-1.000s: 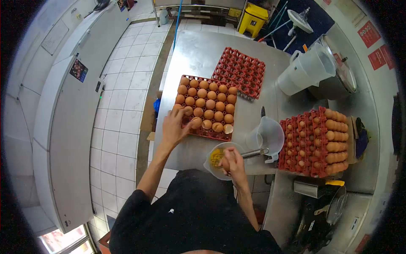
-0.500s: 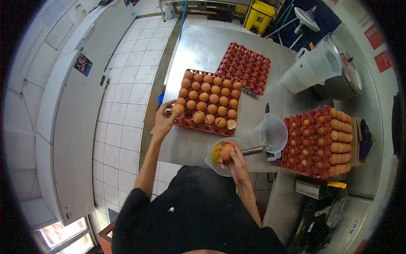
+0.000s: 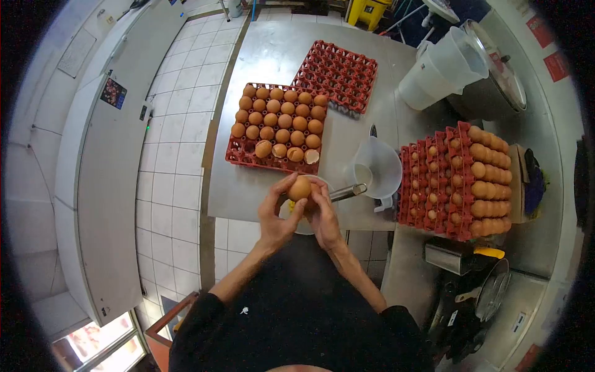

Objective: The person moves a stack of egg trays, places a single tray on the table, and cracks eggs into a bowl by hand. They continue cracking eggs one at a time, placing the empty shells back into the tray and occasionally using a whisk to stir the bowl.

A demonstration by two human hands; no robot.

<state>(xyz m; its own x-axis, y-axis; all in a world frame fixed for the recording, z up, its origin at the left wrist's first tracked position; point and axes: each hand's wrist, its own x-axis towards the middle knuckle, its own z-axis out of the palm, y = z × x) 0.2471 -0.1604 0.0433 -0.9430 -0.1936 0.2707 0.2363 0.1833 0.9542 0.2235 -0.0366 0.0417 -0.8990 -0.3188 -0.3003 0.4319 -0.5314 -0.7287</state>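
Both hands meet at the near edge of the stainless steel table [image 3: 279, 49], closed together on one brown egg [image 3: 299, 188]. The left hand [image 3: 277, 217] pinches it from one side and the right hand [image 3: 323, 216] from the other. The egg is held directly above the translucent plastic bowl [image 3: 301, 227], most likely so that anything falling from it lands inside. A metal handle [image 3: 347, 193] rests across the bowl's rim and points towards the clear plastic measuring jug [image 3: 375, 167] just beside it. The red plastic tray of brown eggs [image 3: 276, 127] lies close behind the bowl, within easy reach. An empty red tray [image 3: 338, 74] sits farther back, and a stack of filled red trays [image 3: 452, 180] stands to the right.
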